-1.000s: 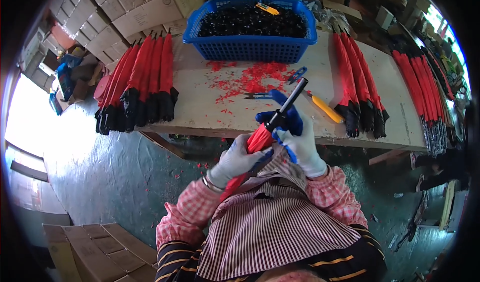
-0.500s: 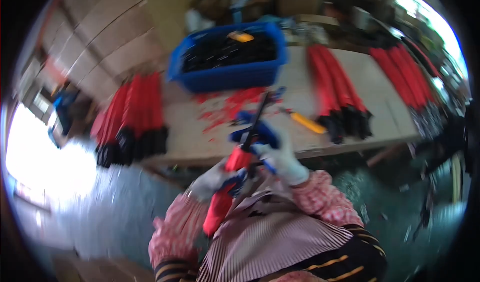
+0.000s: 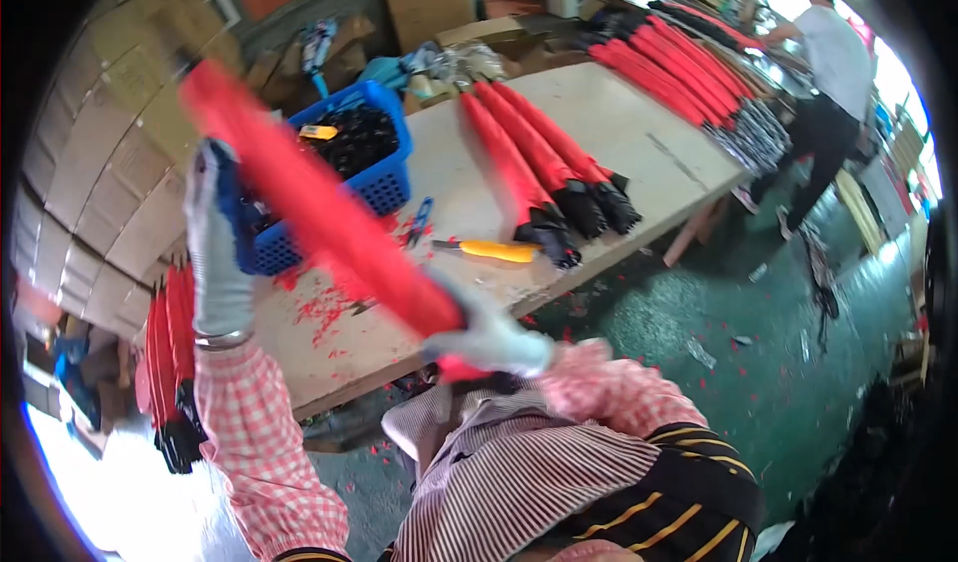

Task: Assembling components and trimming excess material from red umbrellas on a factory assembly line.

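A long, closed red umbrella (image 3: 319, 203) slants across in front of me, blurred by motion. My right hand (image 3: 484, 334), in a white glove, wraps round its lower end near my apron. At the raised upper end, my left hand (image 3: 222, 233) is against the umbrella's side; its glove is grey-white with a blue palm, and some fingers are hidden behind the cloth. Under the umbrella, the blue plastic basket (image 3: 384, 188) holds black parts with a yellow-handled tool (image 3: 317, 132) on top. A yellow-handled cutter (image 3: 499, 252) and a small blue tool (image 3: 420, 221) lie on the table.
Three red umbrellas (image 3: 539, 158) with black ends lie on the pale table (image 3: 619, 123). More red umbrellas (image 3: 679, 68) are piled at its far end, and others (image 3: 172, 352) hang at the left edge. Red scraps (image 3: 324, 312) litter the tabletop. A person (image 3: 833, 73) stands far right.
The umbrella has swung up and left, its upper end now high. My left hand has risen with my arm stretched out; my right hand has moved down to the lower end. The view has turned right.
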{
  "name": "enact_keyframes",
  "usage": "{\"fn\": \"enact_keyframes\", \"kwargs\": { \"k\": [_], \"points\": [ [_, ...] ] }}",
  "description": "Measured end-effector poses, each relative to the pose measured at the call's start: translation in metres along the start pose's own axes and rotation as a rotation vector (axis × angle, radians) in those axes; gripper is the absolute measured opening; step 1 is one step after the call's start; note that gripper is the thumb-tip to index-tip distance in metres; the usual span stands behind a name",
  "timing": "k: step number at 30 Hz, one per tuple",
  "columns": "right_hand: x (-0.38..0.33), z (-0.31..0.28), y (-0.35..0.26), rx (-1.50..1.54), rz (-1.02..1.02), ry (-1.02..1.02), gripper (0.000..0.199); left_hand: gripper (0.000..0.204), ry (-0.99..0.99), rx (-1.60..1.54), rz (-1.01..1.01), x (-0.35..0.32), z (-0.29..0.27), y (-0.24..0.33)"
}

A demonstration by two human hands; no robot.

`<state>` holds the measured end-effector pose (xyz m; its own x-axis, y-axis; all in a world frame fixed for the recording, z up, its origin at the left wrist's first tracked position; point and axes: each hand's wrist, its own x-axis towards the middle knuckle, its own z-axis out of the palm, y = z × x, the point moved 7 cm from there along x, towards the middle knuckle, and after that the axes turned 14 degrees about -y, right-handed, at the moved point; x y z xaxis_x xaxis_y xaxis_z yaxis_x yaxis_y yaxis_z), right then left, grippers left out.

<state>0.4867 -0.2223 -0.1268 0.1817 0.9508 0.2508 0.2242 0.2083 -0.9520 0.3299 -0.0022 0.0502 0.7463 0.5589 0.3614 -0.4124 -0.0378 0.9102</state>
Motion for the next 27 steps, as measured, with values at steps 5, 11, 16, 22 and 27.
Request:
{"fn": "enact_keyframes", "kwargs": {
  "k": [5, 11, 16, 22, 27],
  "points": [
    [0.020, -0.223, -0.009, -0.454, 0.388, 0.228, 0.091, 0.045, 0.318, 0.326, -0.103, -0.095, -0.101, -0.060],
    [0.003, -0.512, 0.226, -1.102, 0.335, 0.278, 0.081, 0.038, 0.720, 0.573, -0.185, -0.252, -0.242, -0.129],
    [0.052, -0.535, 0.294, -1.144, 0.576, 0.178, 0.066, 0.032, 0.817, 1.273, -0.236, -0.298, -0.263, -0.106],
    [0.115, -0.468, 0.314, -1.431, 0.472, -0.009, 0.052, 0.056, 0.621, 1.937, -0.435, -0.269, -0.272, -0.090],
    [0.099, -0.483, 0.293, -1.757, 0.484, -0.012, 0.047, 0.082, 0.589, 1.817, -0.979, -0.199, -0.391, -0.132]
  ]
}}
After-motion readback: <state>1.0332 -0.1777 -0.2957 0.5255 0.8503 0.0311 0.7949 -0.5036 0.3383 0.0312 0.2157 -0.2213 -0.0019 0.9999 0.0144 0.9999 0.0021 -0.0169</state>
